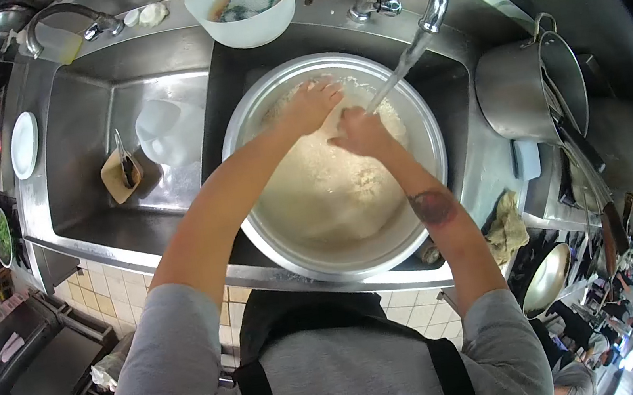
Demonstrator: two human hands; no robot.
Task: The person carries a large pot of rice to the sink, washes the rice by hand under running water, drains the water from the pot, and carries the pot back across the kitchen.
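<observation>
A large round metal bowl (248, 226) sits in the right sink basin, holding cloudy water and pale, rice-like grains (332, 167). My left hand (313, 108) is spread over the grains near the bowl's far side, fingers apart. Just right of it, my right hand (362, 132) is at the water, its fingers partly bent; what they touch is hard to make out. Water runs from the right faucet (433, 18) beside my right hand into the bowl.
The left basin (78, 149) holds a translucent plastic jug (172, 132) and a tan container (120, 178). A white tub (247, 35) stands behind the bowl. Right of the sink are a big pot (511, 96), a crumpled cloth (506, 228) and a pan (547, 279).
</observation>
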